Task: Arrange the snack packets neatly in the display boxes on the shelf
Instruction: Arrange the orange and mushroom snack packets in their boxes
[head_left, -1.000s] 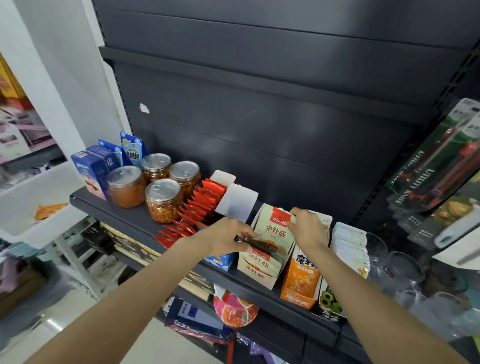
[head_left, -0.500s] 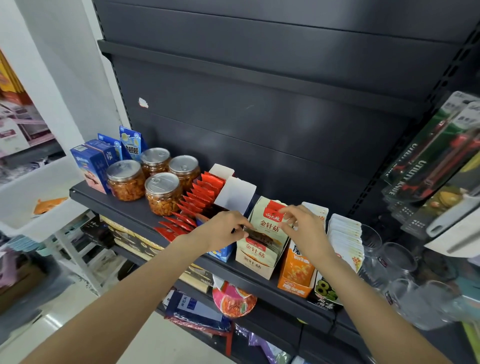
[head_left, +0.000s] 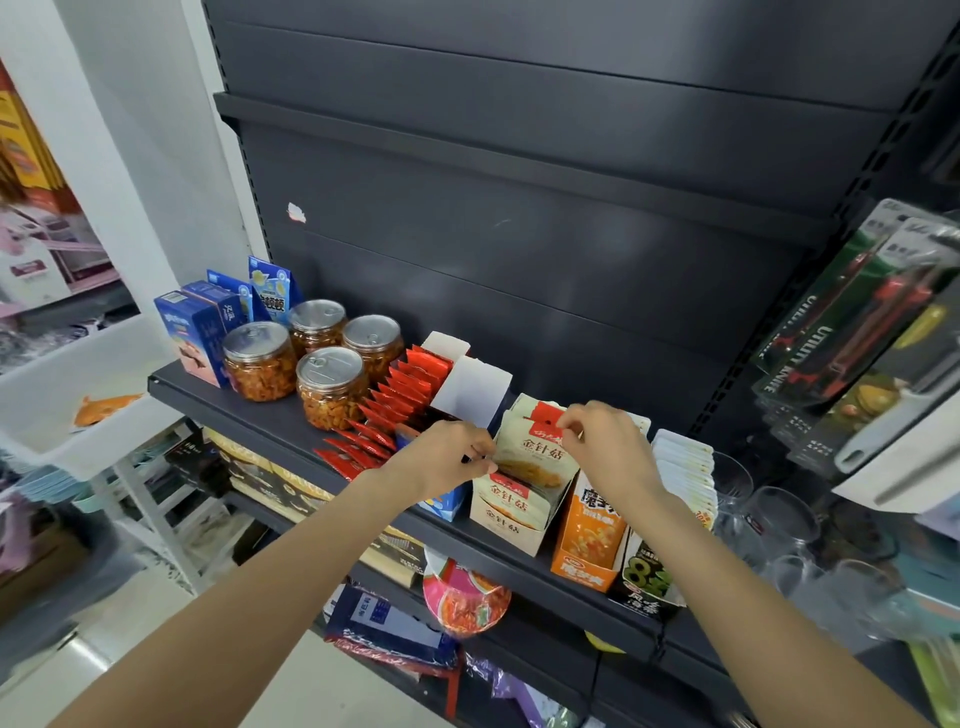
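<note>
Both hands have closed onto the front cream snack packet (head_left: 530, 457) at centre frame: left hand (head_left: 447, 457) now pinches its left edge, right hand (head_left: 602, 441) its top. Packet sits upright in its display box (head_left: 511, 532) on the shelf (head_left: 270, 415); straightening appears underway.

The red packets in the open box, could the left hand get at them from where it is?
Probably yes. The left hand pinches the cream packet right beside the red packets, whose tops stand exposed with nothing over them; it would have to let go first.
</note>
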